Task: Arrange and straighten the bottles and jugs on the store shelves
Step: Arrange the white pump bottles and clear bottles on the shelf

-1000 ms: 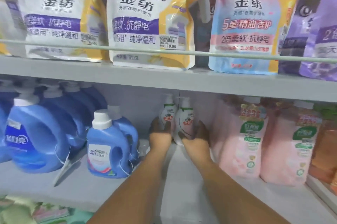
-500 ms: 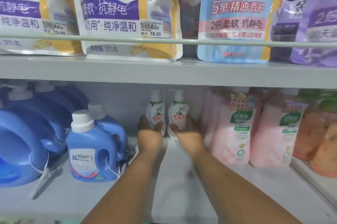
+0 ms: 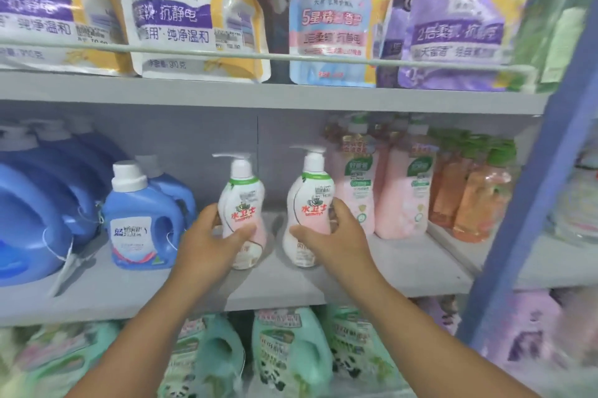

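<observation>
Two white-and-pink pump bottles stand upright near the front of the middle shelf (image 3: 275, 291). My left hand (image 3: 210, 245) grips the left pump bottle (image 3: 241, 200) around its lower body. The right pump bottle (image 3: 310, 197) is held the same way by my right hand (image 3: 336, 236). A gap separates the two bottles. A small blue jug (image 3: 142, 223) with a white cap sits to the left, with larger blue jugs (image 3: 35, 213) beyond it. Pink bottles (image 3: 401, 197) stand directly to the right.
Orange bottles (image 3: 469, 200) fill the shelf's right end beside a blue upright post (image 3: 530, 203). Softener refill pouches (image 3: 191, 12) line the top shelf behind a rail. Green jugs (image 3: 288, 355) crowd the shelf below. Bare shelf lies in front of the blue jugs.
Both hands have pulled the two pump bottles from the back of the shelf toward the front and spread them apart. The camera has drawn back, showing the lower shelf.
</observation>
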### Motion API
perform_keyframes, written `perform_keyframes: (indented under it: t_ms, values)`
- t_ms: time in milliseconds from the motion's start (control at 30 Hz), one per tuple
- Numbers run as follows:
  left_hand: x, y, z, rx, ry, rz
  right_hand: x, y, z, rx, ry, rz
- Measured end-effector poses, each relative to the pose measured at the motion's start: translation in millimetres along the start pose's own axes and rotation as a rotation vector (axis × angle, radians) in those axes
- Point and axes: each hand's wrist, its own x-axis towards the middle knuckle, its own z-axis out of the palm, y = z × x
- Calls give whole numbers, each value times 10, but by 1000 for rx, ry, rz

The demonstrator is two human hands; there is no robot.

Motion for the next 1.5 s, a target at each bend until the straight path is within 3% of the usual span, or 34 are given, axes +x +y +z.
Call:
perform_keyframes:
  t_ms: [267, 567, 800, 1067, 1300, 1500]
  values:
    - [-884, 816, 387, -69, -44, 60, -789, -109, -1501, 107, 5, -74]
    - [-2132, 1947, 1924, -212, -270, 124, -1641, -35, -3918, 86, 115, -22]
    - [-2571, 2401, 3210, -259, -405, 99, -1875, 91, -5285, 21, 257, 14]
    - [-2195, 2554, 4251, -232, -365, 100, -1515, 403, -6195, 2, 399, 15]
    - [-1477, 2385, 5187, -110, -164, 148, -626, 844, -6920, -83, 480, 10]
    - [-934, 2324, 5800, -7, -84, 72, 226, 1228, -7470, -187, 454, 47]
